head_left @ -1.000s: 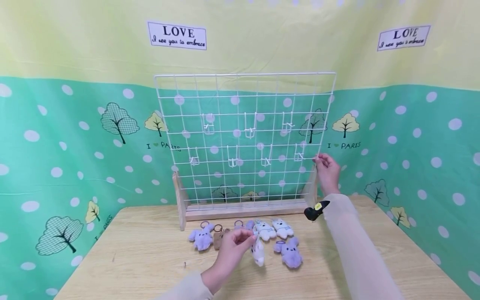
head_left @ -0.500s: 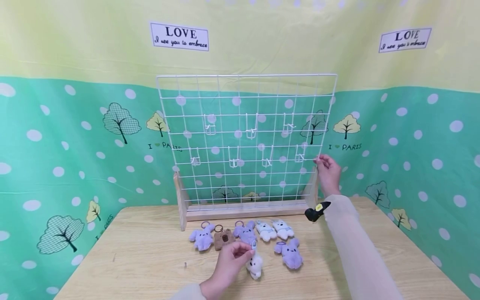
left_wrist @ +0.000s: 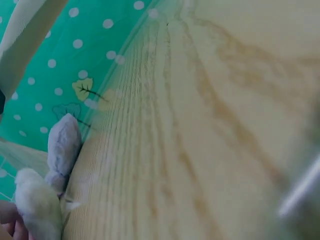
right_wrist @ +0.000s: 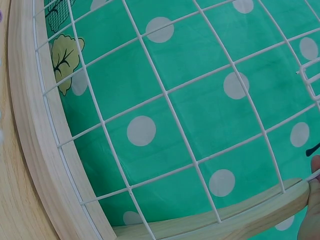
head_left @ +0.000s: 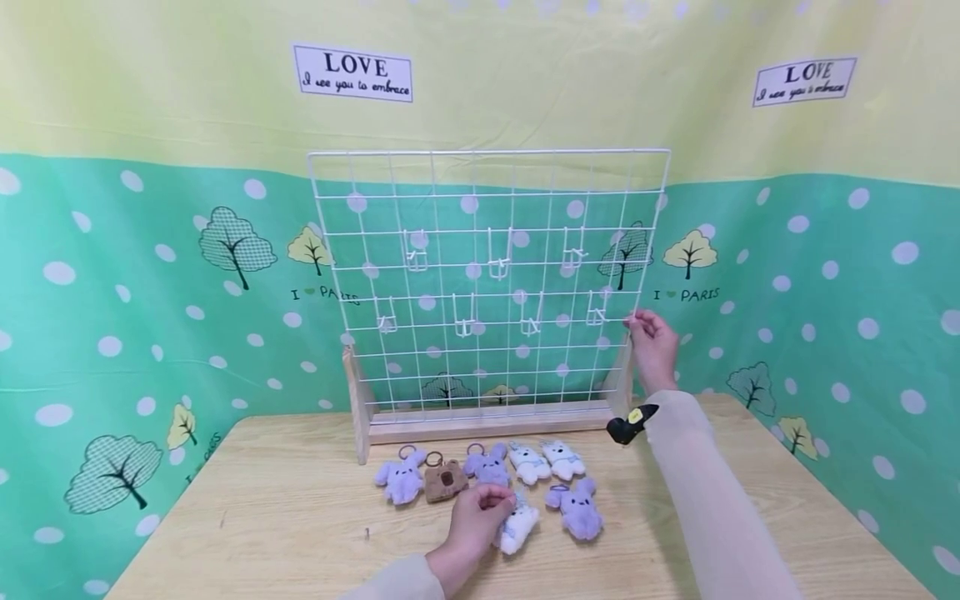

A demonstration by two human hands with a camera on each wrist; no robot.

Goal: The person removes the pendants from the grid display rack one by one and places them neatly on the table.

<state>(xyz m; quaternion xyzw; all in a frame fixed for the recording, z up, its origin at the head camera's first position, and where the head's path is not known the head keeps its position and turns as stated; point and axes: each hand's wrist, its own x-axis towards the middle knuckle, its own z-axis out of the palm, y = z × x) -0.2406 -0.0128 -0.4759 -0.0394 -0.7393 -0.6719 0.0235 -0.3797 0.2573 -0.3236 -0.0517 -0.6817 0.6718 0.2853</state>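
My left hand (head_left: pixel 476 527) pinches the top of a white plush keychain (head_left: pixel 519 532), low over the front of the table; whether the plush touches the wood, I cannot tell. In the left wrist view the same white plush (left_wrist: pixel 39 207) shows beside the fingertips, with a purple plush (left_wrist: pixel 65 145) beyond it. My right hand (head_left: pixel 654 346) grips the right edge of the white wire grid rack (head_left: pixel 495 193), just above its wooden side support (head_left: pixel 624 375). Only part of that hand (right_wrist: pixel 311 205) enters the right wrist view. Several white hooks (head_left: pixel 499 265) hang on the grid in two rows.
Behind my left hand lie a purple plush keychain (head_left: pixel 401 481), a brown bear plush (head_left: pixel 446 481), another purple one (head_left: pixel 489 467) and two white ones (head_left: pixel 529 464). A further purple plush (head_left: pixel 580 510) lies to the right. The wooden table (head_left: pixel 285 517) meets a green patterned curtain (head_left: pixel 112 275).
My left hand has shifted slightly right and down, and the white plush has turned and sunk lower, uncovering the brown bear and purple plush behind. My right hand keeps its place on the rack.
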